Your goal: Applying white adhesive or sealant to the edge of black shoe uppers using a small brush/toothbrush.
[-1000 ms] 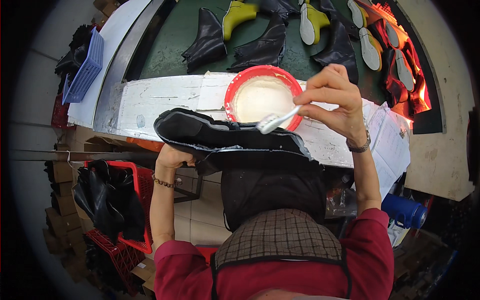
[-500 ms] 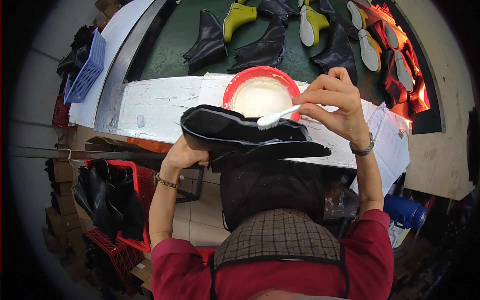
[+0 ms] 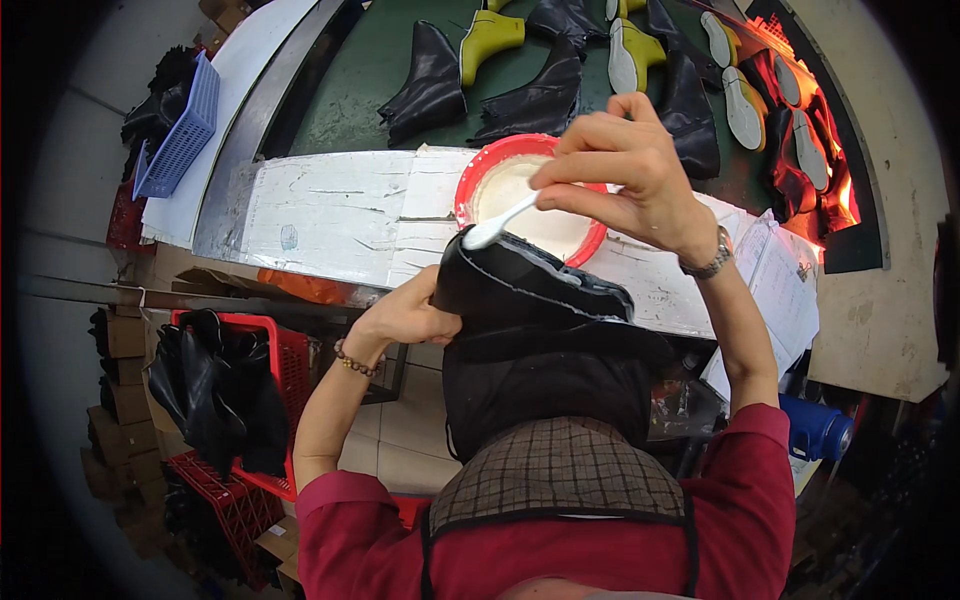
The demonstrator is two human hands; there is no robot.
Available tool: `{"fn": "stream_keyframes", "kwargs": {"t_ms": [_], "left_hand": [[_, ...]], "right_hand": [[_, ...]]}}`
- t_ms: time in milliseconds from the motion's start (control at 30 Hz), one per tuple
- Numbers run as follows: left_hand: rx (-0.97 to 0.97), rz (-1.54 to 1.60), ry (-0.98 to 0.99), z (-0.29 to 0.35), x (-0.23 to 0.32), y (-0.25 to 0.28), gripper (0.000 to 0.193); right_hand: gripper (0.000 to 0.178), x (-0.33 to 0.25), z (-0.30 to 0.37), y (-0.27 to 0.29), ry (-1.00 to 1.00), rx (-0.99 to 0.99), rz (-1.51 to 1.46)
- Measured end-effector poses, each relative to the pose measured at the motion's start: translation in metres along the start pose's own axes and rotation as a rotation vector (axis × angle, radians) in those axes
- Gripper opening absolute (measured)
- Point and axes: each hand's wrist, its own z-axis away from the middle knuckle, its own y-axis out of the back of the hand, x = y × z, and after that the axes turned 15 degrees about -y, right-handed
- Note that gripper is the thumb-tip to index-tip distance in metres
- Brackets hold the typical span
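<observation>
My left hand (image 3: 412,312) grips a black boot upper (image 3: 530,290) by its left end, holding it just in front of the table edge. A pale, whitish line runs along the upper's rim. Between the thumb and fingers of my right hand (image 3: 625,175) is a small white brush (image 3: 500,222). Its head rests at the left end of the upper's rim, and its bristles are mostly hidden. Directly behind the upper stands a red bowl (image 3: 468,180) holding a creamy white substance (image 3: 505,190).
Black boot uppers (image 3: 425,85) and yellow shoe forms (image 3: 492,45) lie on the green surface beyond. Several pieces sit under an orange glow at right. A blue basket (image 3: 180,130) and a red crate of black uppers (image 3: 292,370) are at left; a blue bottle (image 3: 815,428) stands lower right.
The brush has moved left along the rim to the upper's left end. My left hand has shifted right and tilted the upper, its right end now lower.
</observation>
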Motion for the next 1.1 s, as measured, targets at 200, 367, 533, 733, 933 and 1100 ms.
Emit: {"fn": "stream_keyframes", "kwargs": {"t_ms": [200, 367, 533, 733, 933, 1100], "left_hand": [[0.199, 0.273, -0.045, 0.021, -0.013, 0.020, 0.041], [0.311, 0.276, -0.241, 0.047, -0.038, 0.039, 0.035], [0.344, 0.418, -0.383, 0.042, -0.038, 0.039, 0.023], [0.454, 0.705, -0.357, 0.011, -0.015, 0.052, 0.078], [0.379, 0.912, -0.467, -0.056, 0.004, 0.119, 0.077], [0.497, 0.982, -0.423, -0.158, 0.032, 0.194, 0.055]], "right_hand": [[0.022, 0.004, -0.013, 0.001, 0.026, 0.111, -0.105], [0.025, 0.014, 0.008, 0.013, 0.008, 0.089, -0.167], [0.024, 0.036, 0.036, 0.009, -0.099, 0.143, -0.103], [0.022, 0.103, 0.081, -0.028, -0.831, 0.281, -0.454], [0.020, 0.132, 0.132, -0.092, -1.070, 0.319, -0.691], [0.019, 0.128, 0.142, -0.100, -1.135, 0.405, -0.740]]}}
